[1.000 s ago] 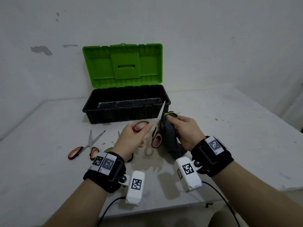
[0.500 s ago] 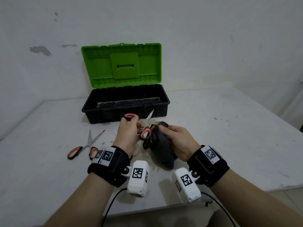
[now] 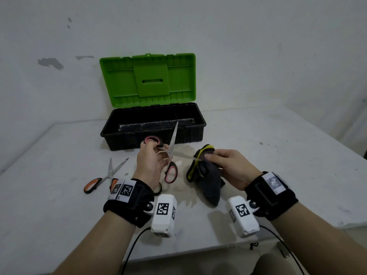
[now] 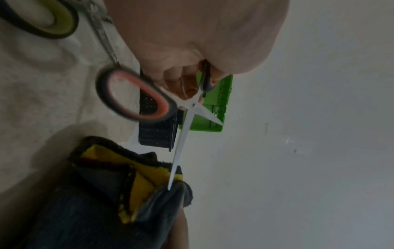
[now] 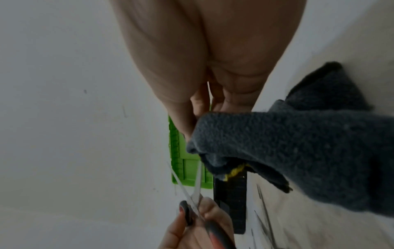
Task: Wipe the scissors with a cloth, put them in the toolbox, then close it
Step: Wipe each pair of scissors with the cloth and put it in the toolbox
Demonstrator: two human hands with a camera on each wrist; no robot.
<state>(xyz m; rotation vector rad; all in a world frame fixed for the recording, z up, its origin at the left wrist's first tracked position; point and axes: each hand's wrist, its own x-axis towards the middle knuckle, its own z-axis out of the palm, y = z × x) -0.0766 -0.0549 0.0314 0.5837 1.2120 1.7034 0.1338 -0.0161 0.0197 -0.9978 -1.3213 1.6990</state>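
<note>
The left hand (image 3: pixel 151 165) grips the pink-handled scissors (image 3: pixel 171 155), blades spread, above the desk (image 3: pixel 278 155) before the open toolbox (image 3: pixel 153 128). The right hand (image 3: pixel 232 167) pinches the grey cloth (image 3: pixel 206 181) around one blade tip.

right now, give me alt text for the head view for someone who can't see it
A left hand holds open pink-handled scissors while the right hand pinches a grey and yellow cloth around one blade tip. Behind them an open toolbox sits on the table; orange-handled scissors lie to the left.
</note>
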